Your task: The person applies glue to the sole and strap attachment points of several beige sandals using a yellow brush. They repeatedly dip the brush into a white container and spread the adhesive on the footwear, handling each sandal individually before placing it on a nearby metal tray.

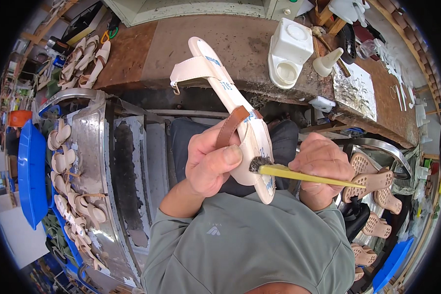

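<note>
My left hand (208,161) is closed round a sandal upper (230,95), pale beige with a white strap, a brown strap and blue markings on its insole. The upper is tilted, its narrow end pointing away from me. In my right hand (323,161) is a brush (299,174) with a yellow handle, gripped between thumb and fingers. Its dark bristles touch the sandal upper near the end closest to me. Part of the brown strap passes behind my left fingers.
A worn workbench (191,54) runs across the far side, bearing a white plastic dispenser (291,51) and a white nozzle cap (328,62). Several sandal uppers (85,210) hang on a metal rack at left. Tan soles (372,182) and a blue tray (32,174) flank me.
</note>
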{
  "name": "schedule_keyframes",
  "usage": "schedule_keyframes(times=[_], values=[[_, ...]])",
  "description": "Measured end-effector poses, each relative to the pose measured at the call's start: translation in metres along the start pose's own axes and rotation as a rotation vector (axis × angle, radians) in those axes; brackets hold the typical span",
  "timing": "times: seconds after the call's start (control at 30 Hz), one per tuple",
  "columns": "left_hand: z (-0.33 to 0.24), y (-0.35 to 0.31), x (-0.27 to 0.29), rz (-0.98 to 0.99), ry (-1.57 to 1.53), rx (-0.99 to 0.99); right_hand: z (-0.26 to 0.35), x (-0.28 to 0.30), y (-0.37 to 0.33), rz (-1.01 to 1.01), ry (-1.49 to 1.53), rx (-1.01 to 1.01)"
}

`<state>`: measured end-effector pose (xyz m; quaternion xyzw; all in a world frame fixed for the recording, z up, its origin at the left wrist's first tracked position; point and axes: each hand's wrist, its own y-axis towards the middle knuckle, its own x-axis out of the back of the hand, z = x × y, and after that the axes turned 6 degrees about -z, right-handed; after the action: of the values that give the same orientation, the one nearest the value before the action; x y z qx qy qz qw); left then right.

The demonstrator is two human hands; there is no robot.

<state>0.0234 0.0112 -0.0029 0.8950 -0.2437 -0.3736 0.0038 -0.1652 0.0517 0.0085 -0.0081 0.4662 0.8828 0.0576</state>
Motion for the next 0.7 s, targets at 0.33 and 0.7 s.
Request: schedule_keyframes(times=[0.33,0.7], values=[[-0.007,-0.001,-0.009,0.088,0.243,-0.139,0.001,0.015,0.014,0.039,0.132,-0.108],[-0.01,0.003,-0.006,0.164,0.36,-0.292,-0.007,0.008,0.022,0.068,0.159,-0.045]])
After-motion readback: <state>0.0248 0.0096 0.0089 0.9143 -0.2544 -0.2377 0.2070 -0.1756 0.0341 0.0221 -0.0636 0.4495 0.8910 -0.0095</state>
